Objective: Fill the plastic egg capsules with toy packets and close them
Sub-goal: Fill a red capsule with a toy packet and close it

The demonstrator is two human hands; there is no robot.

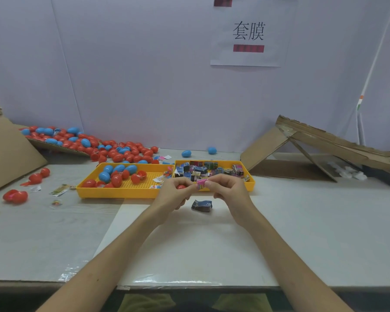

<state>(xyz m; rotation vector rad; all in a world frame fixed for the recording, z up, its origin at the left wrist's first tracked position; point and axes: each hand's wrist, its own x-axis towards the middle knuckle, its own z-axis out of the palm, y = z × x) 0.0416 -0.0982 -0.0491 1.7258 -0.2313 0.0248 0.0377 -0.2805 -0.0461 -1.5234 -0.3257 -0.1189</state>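
Insertion of the packet (pixel 200 183) into the capsule (pixel 181 187) is judged to be the step in hand. It would be done well if the packet were folded tight and pushed fully below the rim, so that nothing is caught at the seam when the halves are pressed together.

Head view: the left hand (pixel 173 192) is curled round the red capsule, of which only a small part shows; whether it is open cannot be told. The pink packet is pinched between thumb and forefinger of the right hand (pixel 227 188), just beside the capsule. Both hands are held above the table (pixel 302 221), just before the egg tray (pixel 113 194) and packet tray (pixel 250 185), forearms converging. A dark packet (pixel 201 206) lies below them.
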